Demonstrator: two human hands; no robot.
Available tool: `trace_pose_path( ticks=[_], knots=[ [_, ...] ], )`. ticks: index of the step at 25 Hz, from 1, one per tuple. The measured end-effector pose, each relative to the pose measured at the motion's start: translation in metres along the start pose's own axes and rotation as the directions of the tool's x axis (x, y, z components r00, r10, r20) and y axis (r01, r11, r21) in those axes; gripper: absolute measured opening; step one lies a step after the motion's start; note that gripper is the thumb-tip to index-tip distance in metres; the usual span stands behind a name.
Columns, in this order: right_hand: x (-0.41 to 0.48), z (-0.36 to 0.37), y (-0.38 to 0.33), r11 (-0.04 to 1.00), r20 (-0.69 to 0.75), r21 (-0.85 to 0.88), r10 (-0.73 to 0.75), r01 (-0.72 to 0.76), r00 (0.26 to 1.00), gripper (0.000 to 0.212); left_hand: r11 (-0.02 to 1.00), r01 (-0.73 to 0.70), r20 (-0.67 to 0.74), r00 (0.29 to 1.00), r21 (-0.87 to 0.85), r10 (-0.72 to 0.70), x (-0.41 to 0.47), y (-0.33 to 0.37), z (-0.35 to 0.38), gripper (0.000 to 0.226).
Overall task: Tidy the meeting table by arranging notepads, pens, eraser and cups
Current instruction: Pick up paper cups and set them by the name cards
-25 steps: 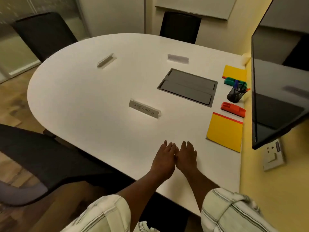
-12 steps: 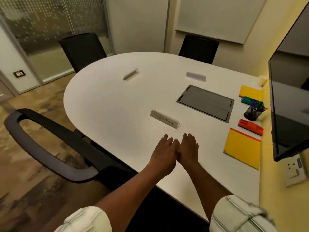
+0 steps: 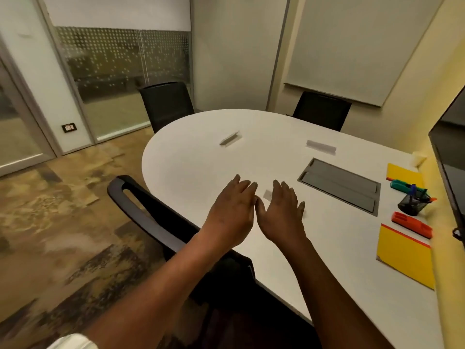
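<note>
Both hands are flat, palms down and fingers spread, over the near middle of the white bench (image 3: 191, 162), the left hand (image 3: 232, 210) and right hand (image 3: 281, 212) almost touching at the thumbs, each grip loose and holding nothing; a name plate (image 3: 268, 195) shows between them, mostly hidden, with no writing readable. Farther out stand two more plates (image 3: 230, 140) (image 3: 320, 147), unreadable, and a grey hatch (image 3: 339, 188). Along the right edge, well apart from the hands, lie a yellow notepad (image 3: 405, 258), a red eraser (image 3: 411, 224), a mesh pen cup (image 3: 410, 205), a green eraser (image 3: 402, 185) and a far notepad (image 3: 402, 173), under a dark screen (image 3: 450, 172), and black chairs (image 3: 166, 104) ring the bench.
</note>
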State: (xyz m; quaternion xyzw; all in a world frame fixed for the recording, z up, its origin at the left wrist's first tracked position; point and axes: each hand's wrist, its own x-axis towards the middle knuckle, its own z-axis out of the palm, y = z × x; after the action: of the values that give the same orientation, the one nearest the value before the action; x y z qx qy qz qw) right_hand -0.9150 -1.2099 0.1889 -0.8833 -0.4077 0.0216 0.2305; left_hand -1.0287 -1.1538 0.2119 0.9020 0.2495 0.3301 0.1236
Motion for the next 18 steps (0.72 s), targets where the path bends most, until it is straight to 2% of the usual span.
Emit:
trace_pose_path(
  ticks=[6,13,18],
  knots=[
    [-0.019,0.006,-0.117,0.969,-0.07,0.037,-0.243,0.246,0.967,0.067,0.99,0.132,-0.138,0.981,-0.052,-0.138,-0.019,-0.063,-0.084,0.042],
    [0.002,0.039,-0.236,0.896,0.105,-0.037,-0.436,0.442,0.894,0.076,0.961,0.278,-0.257,0.928,0.001,-0.268,-0.027,-0.141,-0.155,0.041],
    [0.052,0.067,-0.313,0.798,0.106,-0.048,-0.594,0.601,0.798,0.068,0.924,0.374,-0.331,0.885,0.083,-0.328,-0.008,-0.211,-0.188,0.041]
  ],
)
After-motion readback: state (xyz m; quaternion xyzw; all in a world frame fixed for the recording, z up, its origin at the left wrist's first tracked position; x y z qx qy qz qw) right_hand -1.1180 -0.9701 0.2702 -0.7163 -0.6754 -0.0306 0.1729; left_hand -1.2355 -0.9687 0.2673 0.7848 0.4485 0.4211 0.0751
